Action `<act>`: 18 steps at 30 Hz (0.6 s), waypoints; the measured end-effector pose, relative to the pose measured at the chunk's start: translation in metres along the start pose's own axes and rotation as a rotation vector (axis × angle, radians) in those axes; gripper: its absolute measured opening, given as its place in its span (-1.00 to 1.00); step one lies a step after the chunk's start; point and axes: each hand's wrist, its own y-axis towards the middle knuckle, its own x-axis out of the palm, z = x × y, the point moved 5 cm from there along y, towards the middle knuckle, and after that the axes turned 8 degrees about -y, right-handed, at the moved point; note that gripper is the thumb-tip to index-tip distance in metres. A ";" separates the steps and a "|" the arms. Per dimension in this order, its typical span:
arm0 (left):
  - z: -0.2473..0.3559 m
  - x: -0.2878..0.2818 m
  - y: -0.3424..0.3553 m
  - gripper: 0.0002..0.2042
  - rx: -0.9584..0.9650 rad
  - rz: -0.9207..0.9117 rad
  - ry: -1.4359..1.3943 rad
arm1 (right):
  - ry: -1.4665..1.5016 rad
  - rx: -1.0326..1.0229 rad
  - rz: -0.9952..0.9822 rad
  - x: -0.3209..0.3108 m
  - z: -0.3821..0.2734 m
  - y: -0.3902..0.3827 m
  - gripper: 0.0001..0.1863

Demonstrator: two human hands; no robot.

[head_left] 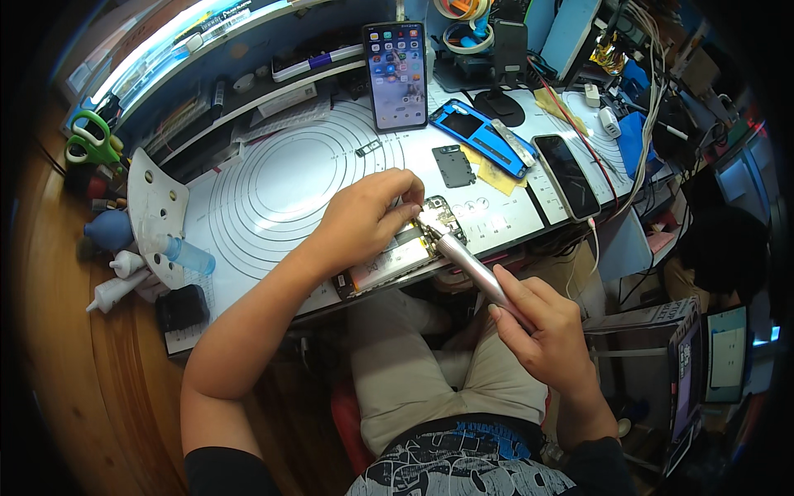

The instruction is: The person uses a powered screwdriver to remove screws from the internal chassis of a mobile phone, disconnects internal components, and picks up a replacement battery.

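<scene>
An opened phone [393, 269] lies near the front edge of the white work mat, its battery and circuit board bare. My right hand [542, 331] is wrapped round a silver pen-shaped electric screwdriver [475, 271], whose tip meets the circuit board at the phone's upper end. Over the same end is my left hand [376, 215], thumb and fingers pinched together beside the screwdriver's tip. Whatever sits between those fingertips is too small to make out. Just beyond lie a dark grey inner cover [453, 167] and a blue phone back cover [471, 132].
A lit phone [395, 78] stands upright at the back. To the right, a dark-screened phone [567, 178] lies with a white cable [595, 240] plugged in. Green scissors [93, 139], a clear blue bottle [188, 255] and white squeeze bottles [117, 291] are at the left.
</scene>
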 end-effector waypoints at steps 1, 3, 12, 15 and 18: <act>-0.003 0.000 0.000 -0.86 -0.115 -0.019 -0.062 | 0.000 0.000 -0.001 0.000 0.001 0.000 -0.49; -0.002 0.000 0.000 -0.86 -0.103 -0.006 -0.063 | 0.007 0.007 0.000 -0.001 0.002 0.000 -0.49; -0.001 -0.002 0.002 -0.90 -0.029 0.018 -0.081 | 0.070 0.046 -0.019 -0.001 0.008 0.001 -0.52; -0.010 0.000 0.002 -0.90 -0.023 0.018 -0.086 | 0.110 0.074 -0.043 -0.003 0.010 0.004 -0.53; -0.011 0.001 0.001 -0.92 0.088 0.025 -0.078 | 0.163 0.110 -0.062 -0.003 0.012 0.005 -0.54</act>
